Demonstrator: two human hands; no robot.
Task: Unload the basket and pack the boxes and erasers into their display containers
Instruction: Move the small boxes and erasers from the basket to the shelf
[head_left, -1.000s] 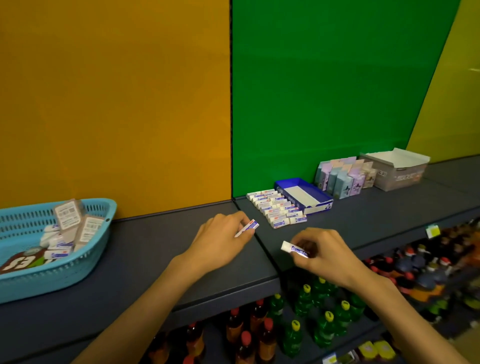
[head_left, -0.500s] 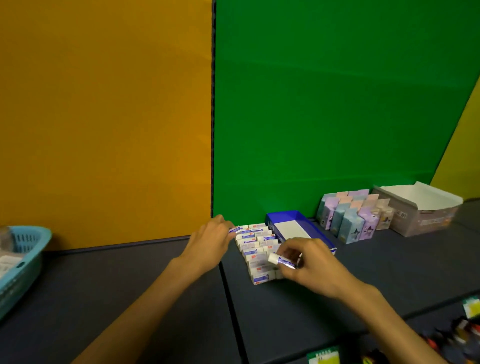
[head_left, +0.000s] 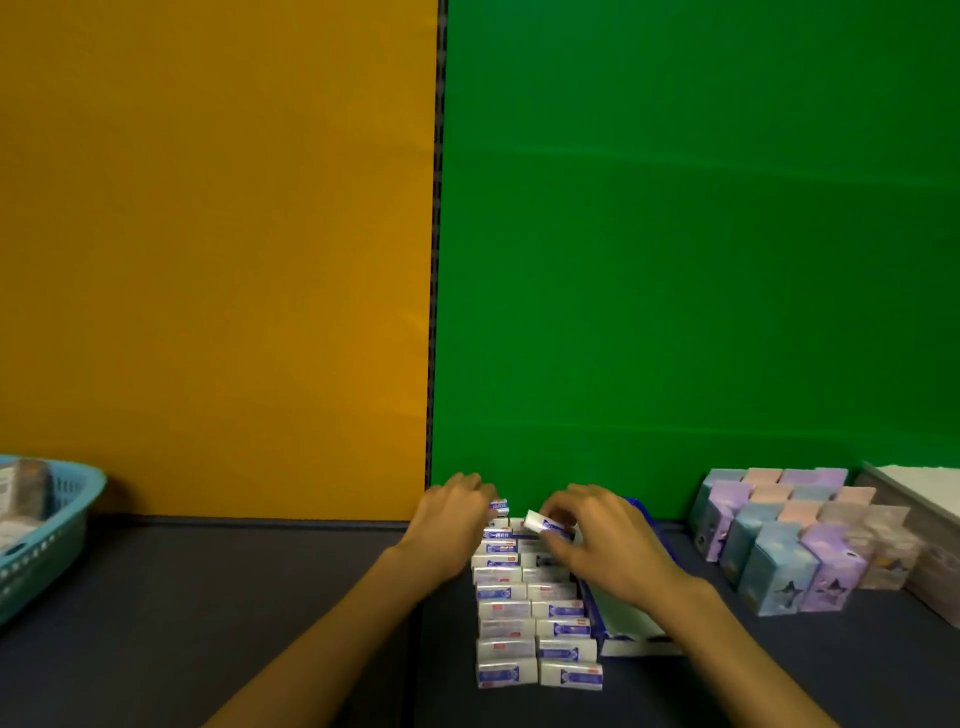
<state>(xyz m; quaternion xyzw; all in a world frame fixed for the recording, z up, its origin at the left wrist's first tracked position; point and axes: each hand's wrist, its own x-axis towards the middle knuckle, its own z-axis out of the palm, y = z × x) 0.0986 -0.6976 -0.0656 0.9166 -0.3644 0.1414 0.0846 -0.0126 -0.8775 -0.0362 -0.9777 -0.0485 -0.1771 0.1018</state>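
left hand (head_left: 454, 525) pinches an eraser (head_left: 498, 506) | right hand (head_left: 605, 543) pinches another eraser (head_left: 540, 524), both over far end of eraser rows (head_left: 535, 618) on shelf (head_left: 260, 597) | risk: knuckles nudge packed rows askew; erasers likely miss blue display tray (head_left: 631, 631) beside | basket (head_left: 47, 530) far left, still loaded

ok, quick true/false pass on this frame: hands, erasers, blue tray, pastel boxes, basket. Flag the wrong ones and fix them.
1. Each hand holds an eraser. True: the left hand grips one eraser, the right hand another.
2. The erasers on the shelf lie in two columns. True.
3. The blue tray sits left of those columns. False: it sits right of them.
4. The pastel boxes lie in the basket. False: they stand on the shelf at the right.
5. The basket is empty. False: packets show inside.
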